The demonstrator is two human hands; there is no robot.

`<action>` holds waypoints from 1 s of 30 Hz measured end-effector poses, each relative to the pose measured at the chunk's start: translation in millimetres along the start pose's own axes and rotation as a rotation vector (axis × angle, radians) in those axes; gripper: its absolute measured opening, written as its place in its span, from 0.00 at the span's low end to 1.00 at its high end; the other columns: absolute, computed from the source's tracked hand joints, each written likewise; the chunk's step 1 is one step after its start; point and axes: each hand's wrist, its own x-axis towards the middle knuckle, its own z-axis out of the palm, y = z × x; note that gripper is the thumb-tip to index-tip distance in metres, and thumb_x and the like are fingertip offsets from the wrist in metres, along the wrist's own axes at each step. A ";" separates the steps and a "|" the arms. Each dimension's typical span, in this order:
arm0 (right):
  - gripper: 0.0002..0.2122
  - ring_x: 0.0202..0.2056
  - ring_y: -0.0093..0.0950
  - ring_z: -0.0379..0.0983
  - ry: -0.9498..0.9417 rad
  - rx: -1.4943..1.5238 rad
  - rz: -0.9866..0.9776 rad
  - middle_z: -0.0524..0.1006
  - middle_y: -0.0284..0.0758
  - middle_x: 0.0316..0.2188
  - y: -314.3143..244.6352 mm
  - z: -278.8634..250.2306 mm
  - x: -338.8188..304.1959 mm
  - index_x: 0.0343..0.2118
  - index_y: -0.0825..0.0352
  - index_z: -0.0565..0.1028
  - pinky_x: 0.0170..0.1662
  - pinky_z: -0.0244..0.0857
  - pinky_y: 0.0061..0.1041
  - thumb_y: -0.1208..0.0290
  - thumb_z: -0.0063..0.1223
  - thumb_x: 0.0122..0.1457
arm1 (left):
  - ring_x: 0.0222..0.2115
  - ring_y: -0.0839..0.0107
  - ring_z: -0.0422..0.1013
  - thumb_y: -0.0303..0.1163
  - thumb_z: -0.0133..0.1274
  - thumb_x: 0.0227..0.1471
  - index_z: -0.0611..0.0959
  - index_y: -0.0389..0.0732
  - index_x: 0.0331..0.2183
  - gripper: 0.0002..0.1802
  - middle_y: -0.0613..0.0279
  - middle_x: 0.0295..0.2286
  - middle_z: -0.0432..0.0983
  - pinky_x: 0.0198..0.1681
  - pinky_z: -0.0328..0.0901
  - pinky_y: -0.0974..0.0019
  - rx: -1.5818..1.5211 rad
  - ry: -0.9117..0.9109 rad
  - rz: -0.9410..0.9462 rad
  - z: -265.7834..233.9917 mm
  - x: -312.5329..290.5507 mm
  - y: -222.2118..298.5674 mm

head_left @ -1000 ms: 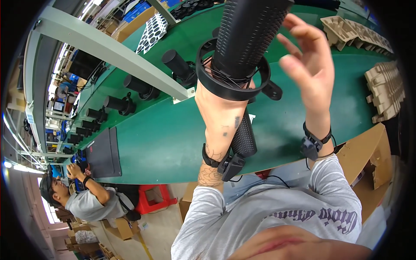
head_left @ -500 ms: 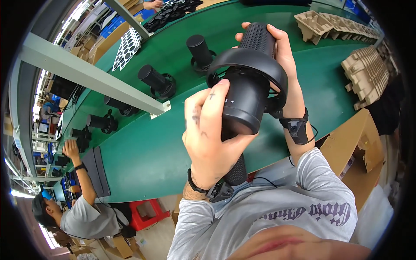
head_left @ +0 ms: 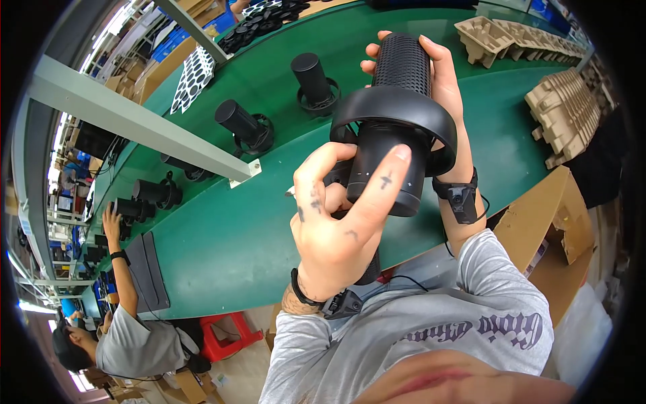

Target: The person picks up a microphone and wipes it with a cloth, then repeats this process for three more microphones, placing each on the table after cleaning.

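A black cylindrical microphone (head_left: pixel 387 158) with a mesh grille and a wide ring stand is held up, tilted, over the green bench. My right hand (head_left: pixel 444 81) wraps round the mesh end from behind, thumb and fingertips showing on either side. My left hand (head_left: pixel 336 222) is at the smooth lower body, one finger stretched across its surface and another bent by the ring (head_left: pixel 410 111). The left hand's other fingers are partly hidden. Under my left wrist, a second mesh cylinder (head_left: pixel 369 268) shows at the bench edge, mostly covered.
Several similar black microphones (head_left: pixel 313 81) stand along the green bench (head_left: pixel 222 249). A metal post (head_left: pixel 155 121) crosses at left. Pulp trays (head_left: pixel 562 114) lie at right above a cardboard box (head_left: pixel 552 215). At left, a co-worker's hand (head_left: pixel 112 222) touches a black unit; a red stool (head_left: pixel 229 337) stands below.
The microphone has shifted slightly right and turned, its small markings moving right. My left hand's finger has slid from the ring's left side across the lower body. The co-worker's hand has moved lower.
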 end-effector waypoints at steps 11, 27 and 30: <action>0.19 0.43 0.39 0.75 0.100 -0.185 -0.203 0.76 0.43 0.39 -17.1 -3.6 -3.4 0.48 0.70 0.69 0.46 0.72 0.38 0.59 0.44 0.62 | 0.18 0.80 0.66 0.15 0.62 0.29 0.77 0.44 0.47 0.37 0.61 0.36 0.69 0.23 0.63 0.79 -0.350 0.028 -0.326 1.5 7.8 -20.4; 0.23 0.45 0.35 0.72 0.657 -2.374 -0.419 0.75 0.40 0.42 -49.8 -96.1 -8.5 0.50 0.62 0.72 0.48 0.65 0.29 0.62 0.62 0.50 | 0.29 0.78 0.69 0.26 0.50 0.55 0.68 0.40 0.49 0.20 0.66 0.34 0.71 0.26 0.60 0.73 -1.239 0.376 -0.825 -9.2 17.0 -87.5; 0.27 0.43 0.32 0.73 0.434 -1.694 -0.515 0.75 0.37 0.41 -30.6 0.5 -16.6 0.52 0.64 0.70 0.44 0.66 0.26 0.56 0.60 0.52 | 0.30 0.78 0.67 0.24 0.49 0.54 0.68 0.39 0.49 0.20 0.66 0.35 0.68 0.28 0.61 0.73 -1.178 0.427 -0.755 -17.3 10.7 -88.5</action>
